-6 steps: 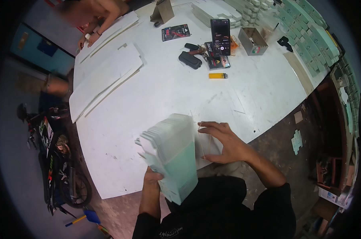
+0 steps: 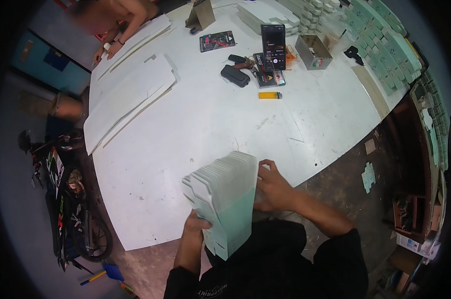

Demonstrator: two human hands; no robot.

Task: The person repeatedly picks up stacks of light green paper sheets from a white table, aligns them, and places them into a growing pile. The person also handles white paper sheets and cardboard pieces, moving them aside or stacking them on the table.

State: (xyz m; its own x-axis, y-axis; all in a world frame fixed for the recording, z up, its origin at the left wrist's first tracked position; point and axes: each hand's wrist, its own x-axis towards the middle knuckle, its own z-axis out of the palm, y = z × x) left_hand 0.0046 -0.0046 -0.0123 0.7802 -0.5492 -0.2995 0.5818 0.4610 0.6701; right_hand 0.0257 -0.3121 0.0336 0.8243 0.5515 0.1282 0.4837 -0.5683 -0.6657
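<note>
Upright in front of me stands a thick stack of flat carton blanks (image 2: 229, 204), white at the top and mint green below. My left hand (image 2: 194, 228) is closed round its lower left side, thumb on the front and the other fingers hidden. My right hand (image 2: 276, 188) is at the stack's right side, its fingers bent and partly behind the cartons. A thin rubber band shows stretched over its fingers in the earlier head view; now the band is hard to make out.
Beyond the stack on the white table (image 2: 185, 124) lie a yellow lighter (image 2: 269, 95), a black pouch (image 2: 235, 75), a propped phone (image 2: 273, 47) and a metal box (image 2: 313, 52). White sheets (image 2: 130, 94) lie at left, near another person's hands (image 2: 111, 49). Green cartons (image 2: 380, 50) are piled at right.
My right hand has moved in against the stack's right side, its fingers now closer together and partly behind it. The stack has shifted slightly right and nearer to me.
</note>
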